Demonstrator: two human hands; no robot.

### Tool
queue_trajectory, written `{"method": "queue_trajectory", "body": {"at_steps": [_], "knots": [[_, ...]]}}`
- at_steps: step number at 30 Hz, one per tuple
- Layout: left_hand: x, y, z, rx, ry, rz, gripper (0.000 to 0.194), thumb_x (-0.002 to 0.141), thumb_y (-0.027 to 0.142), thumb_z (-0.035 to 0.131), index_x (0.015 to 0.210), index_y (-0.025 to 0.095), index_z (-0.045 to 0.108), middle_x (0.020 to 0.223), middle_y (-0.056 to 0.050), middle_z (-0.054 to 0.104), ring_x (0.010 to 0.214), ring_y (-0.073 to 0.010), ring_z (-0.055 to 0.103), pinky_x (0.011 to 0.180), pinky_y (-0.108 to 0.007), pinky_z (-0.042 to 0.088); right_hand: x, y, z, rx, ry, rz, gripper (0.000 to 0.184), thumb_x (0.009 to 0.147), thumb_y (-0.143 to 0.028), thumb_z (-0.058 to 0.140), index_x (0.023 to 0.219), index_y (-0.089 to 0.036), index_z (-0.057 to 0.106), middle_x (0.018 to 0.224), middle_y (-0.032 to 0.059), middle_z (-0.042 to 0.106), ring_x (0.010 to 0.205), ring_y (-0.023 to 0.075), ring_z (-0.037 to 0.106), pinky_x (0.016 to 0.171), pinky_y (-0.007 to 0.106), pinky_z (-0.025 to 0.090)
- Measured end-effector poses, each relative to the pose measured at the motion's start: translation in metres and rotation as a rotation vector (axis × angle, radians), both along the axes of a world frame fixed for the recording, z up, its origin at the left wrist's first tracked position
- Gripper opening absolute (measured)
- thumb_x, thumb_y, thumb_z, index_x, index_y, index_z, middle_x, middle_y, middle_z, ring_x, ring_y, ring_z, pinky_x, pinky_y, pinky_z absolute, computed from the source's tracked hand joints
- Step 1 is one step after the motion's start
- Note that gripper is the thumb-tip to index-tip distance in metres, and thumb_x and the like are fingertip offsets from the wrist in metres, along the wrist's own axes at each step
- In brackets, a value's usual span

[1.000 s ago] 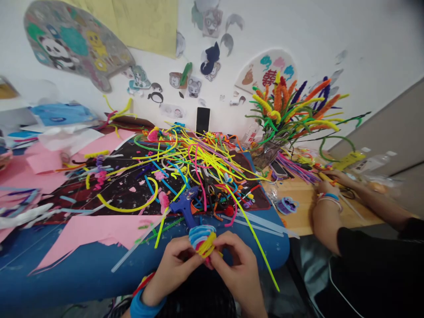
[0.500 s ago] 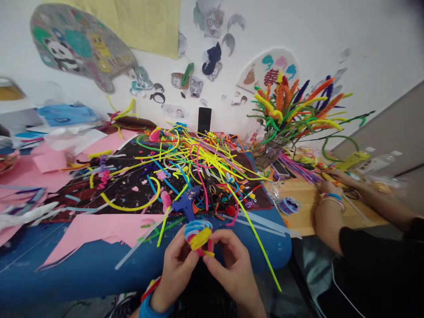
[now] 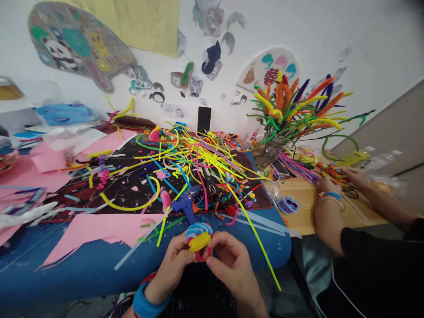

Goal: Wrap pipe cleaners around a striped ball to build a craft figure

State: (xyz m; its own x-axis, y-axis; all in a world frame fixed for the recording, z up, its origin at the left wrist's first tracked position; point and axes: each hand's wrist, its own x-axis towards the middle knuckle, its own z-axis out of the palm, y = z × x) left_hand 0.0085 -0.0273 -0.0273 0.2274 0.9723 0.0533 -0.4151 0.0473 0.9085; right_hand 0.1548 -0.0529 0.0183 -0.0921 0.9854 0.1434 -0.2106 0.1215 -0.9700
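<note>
A small pipe-cleaner craft, coiled in blue and white with a yellow disc and pink strands below, is held between both hands at the table's near edge. My left hand grips its left side with thumb and fingers. On the right side, my right hand pinches the pink strand low on the piece. Just beyond the craft lies a blue hot glue gun. A long yellow-green pipe cleaner hangs over the table edge to the right of my hands.
A heap of pipe cleaners covers the dark mat, with black scissors among them. Pink paper and clear glue sticks lie nearby. A co-worker's hands work on the wooden table at right, near a vase of pipe-cleaner stems.
The craft has turned slightly in my hands and dropped a little. My left wrist has shifted left and lower. At right, the co-worker's far hand has moved.
</note>
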Motion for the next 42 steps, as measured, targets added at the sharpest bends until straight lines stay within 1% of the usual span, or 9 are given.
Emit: {"method": "queue_trajectory", "body": {"at_steps": [3, 6, 10, 15, 22, 29, 33, 36, 42], "knots": [[-0.002, 0.0, 0.005, -0.024, -0.001, -0.054, 0.014, 0.067, 0.032, 0.073, 0.065, 0.019, 0.075, 0.065, -0.005, 0.068, 0.063, -0.0195, 0.058, 0.061, -0.029, 0.046, 0.003, -0.001, -0.003, -0.032, 0.053, 0.023, 0.013, 0.079, -0.03, 0.074, 0.083, -0.019, 0.067, 0.071, 0.0007, 0.065, 0.068, 0.0148, 0.062, 0.067, 0.026, 0.054], [-0.001, -0.001, 0.01, -0.02, 0.027, -0.129, 0.044, 0.071, 0.055, 0.074, 0.05, 0.017, 0.062, 0.049, -0.002, 0.053, 0.054, -0.0166, 0.05, 0.059, -0.03, 0.043, 0.005, -0.001, -0.004, -0.03, 0.057, -0.024, 0.008, 0.081, -0.028, 0.073, 0.083, -0.02, 0.071, 0.073, 0.0002, 0.065, 0.068, 0.0135, 0.062, 0.065, 0.023, 0.053], [-0.001, -0.004, 0.013, 0.015, 0.129, -0.185, 0.069, 0.083, 0.078, 0.047, 0.044, 0.022, 0.035, 0.043, 0.005, 0.029, 0.043, -0.0112, 0.03, 0.049, -0.028, 0.032, 0.006, 0.0, 0.0, 0.085, -0.064, -0.139, 0.008, 0.086, -0.019, 0.067, 0.086, -0.022, 0.074, 0.081, 0.0014, 0.068, 0.076, 0.014, 0.066, 0.069, 0.022, 0.055], [-0.02, -0.004, 0.025, 0.08, 0.368, -0.035, 0.058, 0.092, 0.063, 0.052, 0.055, 0.017, 0.051, 0.055, 0.003, 0.038, 0.052, -0.0116, 0.031, 0.05, -0.026, 0.021, 0.009, 0.001, 0.001, 0.244, -0.394, -0.305, 0.022, 0.093, -0.014, 0.059, 0.099, -0.025, 0.076, 0.093, 0.0046, 0.069, 0.087, 0.0164, 0.067, 0.076, 0.025, 0.055], [-0.034, -0.013, 0.042, 0.203, 0.574, -0.07, 0.047, 0.1, 0.048, 0.043, 0.077, 0.018, 0.07, 0.052, 0.004, 0.041, 0.048, -0.0109, 0.036, 0.047, -0.023, 0.027, 0.006, -0.001, 0.0, 0.396, -0.571, -0.309, 0.036, 0.093, -0.005, 0.049, 0.11, -0.026, 0.072, 0.093, 0.0037, 0.064, 0.086, 0.0152, 0.065, 0.075, 0.025, 0.054], [-0.03, -0.015, 0.05, 0.417, 0.64, 0.009, 0.04, 0.095, 0.034, 0.057, 0.063, 0.018, 0.074, 0.049, 0.0, 0.063, 0.043, -0.0102, 0.052, 0.044, -0.02, 0.033, 0.001, 0.0, -0.004, 0.52, -0.715, -0.196, 0.031, 0.091, -0.01, 0.061, 0.115, -0.027, 0.07, 0.096, 0.0041, 0.064, 0.088, 0.0165, 0.064, 0.076, 0.027, 0.055], [-0.03, -0.014, 0.051, 0.503, 0.616, 0.013, 0.051, 0.094, 0.048, 0.059, 0.055, 0.018, 0.07, 0.048, -0.002, 0.064, 0.047, -0.0117, 0.058, 0.048, -0.019, 0.04, 0.0, 0.001, -0.008, 0.544, -0.68, -0.247, 0.022, 0.093, -0.012, 0.062, 0.106, -0.026, 0.072, 0.092, 0.0033, 0.066, 0.084, 0.0153, 0.065, 0.072, 0.026, 0.054], [-0.028, -0.013, 0.046, 0.486, 0.568, 0.02, 0.057, 0.095, 0.059, 0.049, 0.064, 0.019, 0.073, 0.057, -0.003, 0.067, 0.054, -0.0143, 0.061, 0.054, -0.021, 0.046, -0.001, 0.0, -0.009, 0.539, -0.658, -0.345, 0.023, 0.093, -0.008, 0.058, 0.104, -0.024, 0.07, 0.091, 0.003, 0.069, 0.083, 0.0146, 0.066, 0.073, 0.025, 0.054], [-0.012, -0.012, 0.029, 0.266, 0.565, 0.202, 0.021, 0.085, 0.031, 0.071, 0.103, 0.025, 0.08, 0.101, -0.005, 0.079, 0.094, -0.0229, 0.071, 0.085, -0.028, 0.053, -0.005, 0.003, -0.008, 0.671, -0.639, -0.424, 0.023, 0.088, -0.003, 0.056, 0.102, -0.02, 0.065, 0.089, 0.0042, 0.073, 0.083, 0.0154, 0.069, 0.077, 0.026, 0.057]]}}
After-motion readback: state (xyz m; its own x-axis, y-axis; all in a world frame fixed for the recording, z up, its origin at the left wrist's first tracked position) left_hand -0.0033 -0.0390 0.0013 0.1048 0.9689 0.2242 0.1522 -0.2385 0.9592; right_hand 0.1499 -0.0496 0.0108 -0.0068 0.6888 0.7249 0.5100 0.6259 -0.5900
